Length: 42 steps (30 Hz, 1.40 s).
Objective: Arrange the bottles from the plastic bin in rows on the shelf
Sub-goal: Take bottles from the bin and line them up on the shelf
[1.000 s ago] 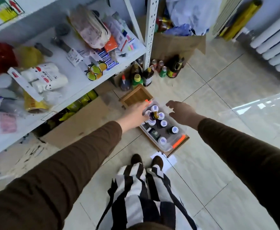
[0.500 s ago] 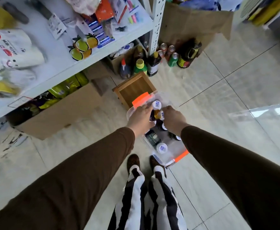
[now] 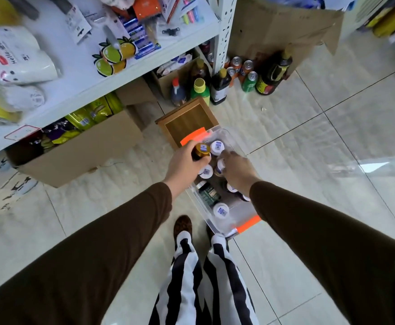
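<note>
While the clear plastic bin [image 3: 232,227] is sitting on the floor just in front of my feet, I am holding a gold-capped bottle [image 3: 201,151] in my left hand [image 3: 184,163], fingers curled round its dark body just under the cap, at the bin's far left corner beside the orange handle [image 3: 193,137]. My right hand [image 3: 236,171] is reaching down into the bin among the white-capped bottles [image 3: 217,147]; its fingertips are hidden behind the knuckles, so I cannot tell whether it is gripping one or only touching.

More bottles are standing in the bin nearer to me, and a dark green bottle [image 3: 208,194] is lying on its side against the bin's left wall. The white shelf [image 3: 130,66] is running above and to the left of the bin.

I am judging these bottles to be small, rigid and probably glass, so fragile against the tile and each other. The smooth sides may be slippery, so I am favouring a wrap round the body below the cap, not the cap alone. They are looking light enough for one per hand.
</note>
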{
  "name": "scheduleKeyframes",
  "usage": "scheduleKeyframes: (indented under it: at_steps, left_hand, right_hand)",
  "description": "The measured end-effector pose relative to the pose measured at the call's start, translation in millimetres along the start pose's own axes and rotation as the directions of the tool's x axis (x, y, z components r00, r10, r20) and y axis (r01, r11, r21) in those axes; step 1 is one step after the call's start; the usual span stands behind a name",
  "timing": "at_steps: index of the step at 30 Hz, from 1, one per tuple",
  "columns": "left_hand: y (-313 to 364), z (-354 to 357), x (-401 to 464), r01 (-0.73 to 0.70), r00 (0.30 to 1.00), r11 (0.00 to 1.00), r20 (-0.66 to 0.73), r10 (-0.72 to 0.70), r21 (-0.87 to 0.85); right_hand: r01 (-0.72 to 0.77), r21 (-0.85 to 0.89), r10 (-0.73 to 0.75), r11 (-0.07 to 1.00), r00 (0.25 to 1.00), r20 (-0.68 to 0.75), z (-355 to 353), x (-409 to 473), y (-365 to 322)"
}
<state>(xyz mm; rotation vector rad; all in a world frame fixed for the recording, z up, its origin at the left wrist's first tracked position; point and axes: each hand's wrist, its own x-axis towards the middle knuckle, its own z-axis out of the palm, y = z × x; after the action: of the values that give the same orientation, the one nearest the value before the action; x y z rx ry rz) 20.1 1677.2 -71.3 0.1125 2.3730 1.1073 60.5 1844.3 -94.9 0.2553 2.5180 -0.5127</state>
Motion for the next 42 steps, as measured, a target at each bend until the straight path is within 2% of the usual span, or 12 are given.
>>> scheduleKeyframes:
  at_steps: [2,5,9,13,19,22,28,32,36,42]
  left_hand:
    - [11.8,-22.2,-7.1,0.061,0.998,0.99,0.01,-0.061,-0.126]
    - [48.9,-63.2,-21.3,0.113,0.994,0.961,0.033,-0.108,-0.254]
    - [118.0,-131.7,-42.9,0.072,0.997,0.942,0.003,-0.076,-0.329]
    - [185.9,-214.4,-76.7,0.018,0.996,0.917,-0.072,-0.05,-0.398]
    - [267.3,-318.4,-145.7,-0.103,0.989,0.926,-0.132,0.059,-0.363]
    - [297.4,-359.1,-183.5,-0.165,0.977,0.931,-0.18,0.11,-0.327]
    - [320.0,-413.7,-244.7,-0.25,0.936,0.919,-0.32,0.148,-0.306]
    - [316.0,-435.8,-268.5,-0.256,0.924,0.922,-0.354,0.144,-0.291]
    - [300.3,-464.3,-277.6,-0.273,0.906,0.924,-0.393,0.154,-0.266]
    - [262.1,-516.0,-277.7,-0.273,0.912,0.925,-0.378,0.161,-0.264]
  right_hand:
    - [0.023,0.14,-0.026,0.99,0.999,0.021,-30.9,-12.0,3.7]
    - [0.119,0.265,-0.142,0.957,0.987,0.068,-100.7,-32.1,-1.0]
    - [0.296,0.332,-0.332,0.895,0.942,0.054,-206.9,-63.8,-35.4]
    - [0.404,0.412,-0.447,0.817,0.895,0.009,-303.5,-103.2,-86.1]
    - [0.576,0.382,-0.59,0.723,0.802,-0.092,-406.2,-164.9,-161.1]
    - [0.679,0.287,-0.674,0.676,0.727,-0.132,-442.8,-192.2,-198.9]
    - [0.808,0.124,-0.782,0.576,0.589,-0.203,-481.9,-240.8,-263.3]
    - [0.845,0.053,-0.822,0.533,0.531,-0.204,-484.0,-251.3,-292.7]
    - [0.857,0.027,-0.839,0.514,0.51,-0.192,-475.6,-253.4,-323.6]
    - [0.842,0.004,-0.823,0.539,0.528,-0.208,-463.5,-246.8,-382.7]
